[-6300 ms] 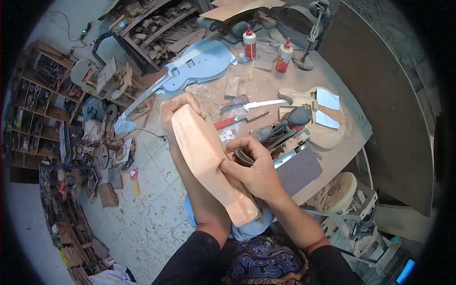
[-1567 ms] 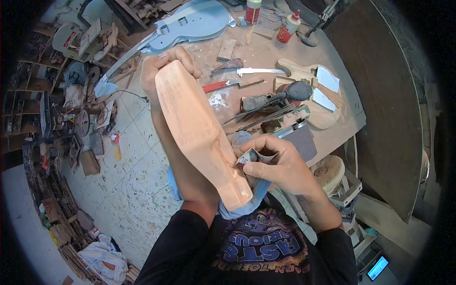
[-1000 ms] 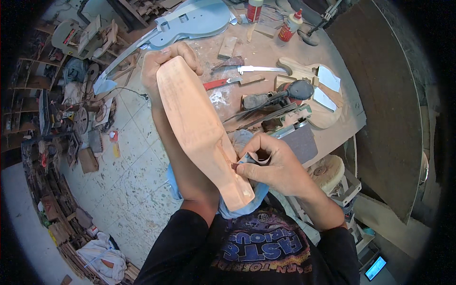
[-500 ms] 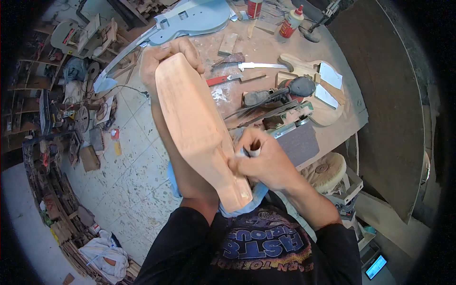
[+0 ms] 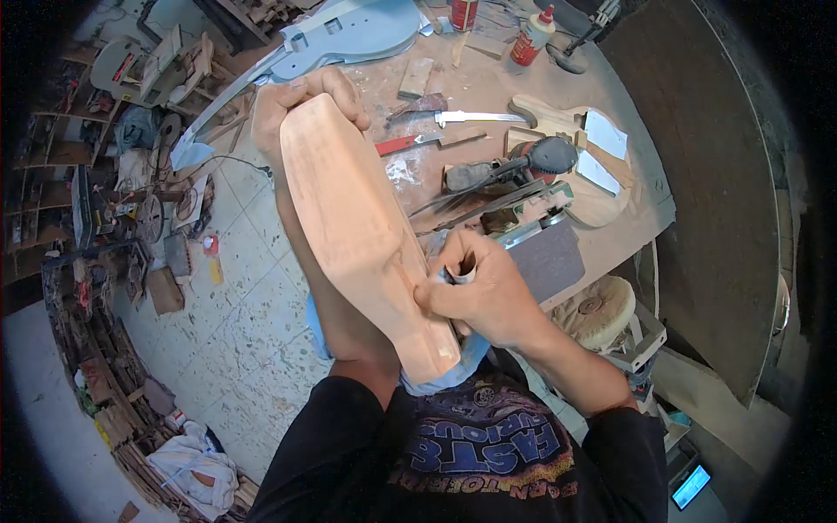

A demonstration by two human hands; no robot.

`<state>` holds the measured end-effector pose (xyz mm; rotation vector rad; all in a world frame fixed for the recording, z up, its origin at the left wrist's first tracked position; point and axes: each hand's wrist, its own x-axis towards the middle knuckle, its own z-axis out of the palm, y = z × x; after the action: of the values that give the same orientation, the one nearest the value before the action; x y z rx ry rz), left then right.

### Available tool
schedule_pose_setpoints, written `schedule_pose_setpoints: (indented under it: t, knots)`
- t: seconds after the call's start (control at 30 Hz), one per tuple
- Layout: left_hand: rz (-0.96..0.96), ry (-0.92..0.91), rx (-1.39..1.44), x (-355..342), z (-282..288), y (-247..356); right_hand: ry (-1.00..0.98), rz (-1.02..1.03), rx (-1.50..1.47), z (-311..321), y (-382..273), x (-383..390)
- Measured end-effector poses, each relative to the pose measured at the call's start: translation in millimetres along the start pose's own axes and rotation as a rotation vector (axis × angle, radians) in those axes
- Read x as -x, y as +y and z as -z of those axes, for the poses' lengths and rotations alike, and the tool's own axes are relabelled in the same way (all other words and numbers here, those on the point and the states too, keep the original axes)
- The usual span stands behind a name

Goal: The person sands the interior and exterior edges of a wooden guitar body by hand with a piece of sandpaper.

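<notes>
A pale, smoothly carved wooden piece, broad at its far end and narrower toward me, lies slanting across the middle, its near end against my body over a light blue cloth. My left hand is wrapped over its far end. Against the right side of the narrow part presses my right hand, closed around a curled piece of sandpaper, pale outside and brown inside. The fingertips under this hand are partly hidden.
The workbench holds a power sander, a belt sander, a knife, a pale guitar body, a blue guitar body and a glue bottle. A round buffing wheel stands by my right elbow.
My right hand has shifted slightly along the wooden piece's side, still gripping the sandpaper. The wooden piece and my left hand have moved a little to the left.
</notes>
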<state>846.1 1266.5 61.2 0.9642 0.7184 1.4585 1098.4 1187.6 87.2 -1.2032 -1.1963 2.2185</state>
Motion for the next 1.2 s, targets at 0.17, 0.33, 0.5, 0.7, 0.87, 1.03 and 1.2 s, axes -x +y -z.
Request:
schedule_pose_setpoints:
  t: [0.17,0.33,0.5,0.7,0.87,1.03,1.2]
  knots:
    - [0.022,0.031,0.029,-0.1,-5.0,-0.6,-0.012,0.171,0.136,4.0,9.1,-5.3]
    - [0.017,-0.013,0.065,4.6,1.1,3.8,-0.149,-0.206,0.024,5.0,-10.7,-1.1]
    - [0.001,-0.057,0.042,-0.2,0.5,1.8,0.029,0.172,0.135,0.9,8.8,-2.6]
    - [0.028,-0.071,0.072,0.0,-6.8,4.7,-0.022,0.088,0.078,4.4,6.8,-0.2]
    - [0.035,-0.036,0.04,3.3,0.1,9.2,-0.138,-0.042,0.074,6.7,0.6,-1.3]
    - [0.019,0.005,0.018,1.2,-2.5,2.6,-0.012,0.229,0.211,4.5,12.0,-9.6]
    - [-0.029,-0.036,0.003,0.9,-3.9,2.9,-0.112,-0.008,0.16,9.0,5.9,-8.7]
